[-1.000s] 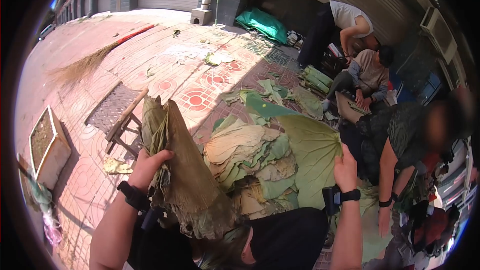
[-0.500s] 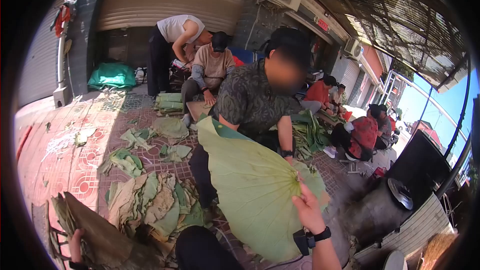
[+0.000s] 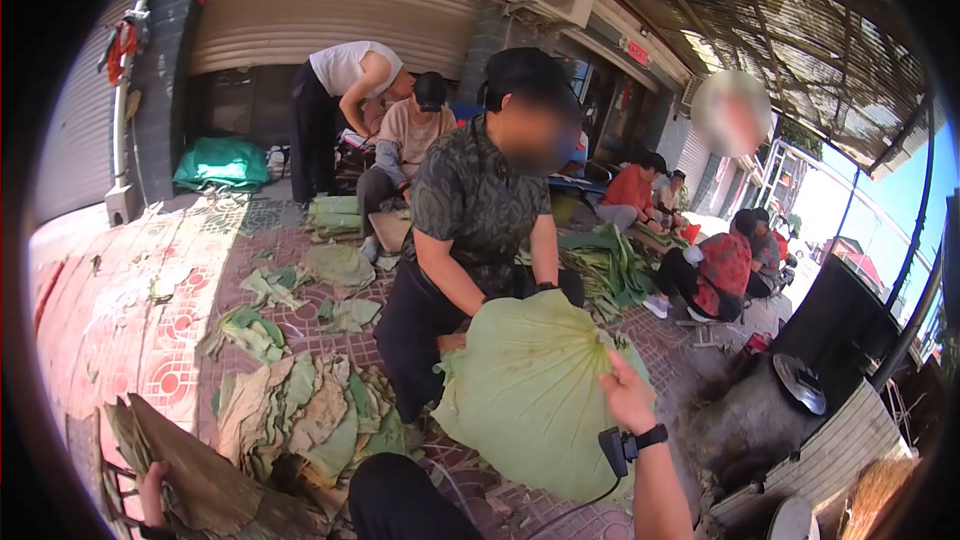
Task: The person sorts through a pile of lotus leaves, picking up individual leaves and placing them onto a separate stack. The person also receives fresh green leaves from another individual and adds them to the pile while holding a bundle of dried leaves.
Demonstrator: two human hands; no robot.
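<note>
A large pale green lotus leaf [image 3: 530, 390] hangs spread in front of me, its veins meeting near its right side. My right hand [image 3: 630, 402], with a dark band at the wrist, is closed at that right side, fingertips pinching by the vein centre. At lower left, my left hand [image 3: 152, 493] is wrapped around the edge of a stack of brown dried leaves [image 3: 215, 470]; part of the hand is hidden. Facing me, a person in a dark patterned shirt [image 3: 470, 200] bends over the leaf, one hand [image 3: 452, 342] at its left edge.
A pile of brown and green leaves [image 3: 310, 405] lies on the patterned paving between my hands. Behind the person are green leaves [image 3: 610, 265]. A large stove-like drum [image 3: 745, 420] with a metal lid [image 3: 798, 385] stands right. Several other people sit or bend farther back.
The lotus leaf has dropped and its upper left part has folded down. The facing person has moved left, and a hand now shows at the leaf's left edge. My left hand stays put.
</note>
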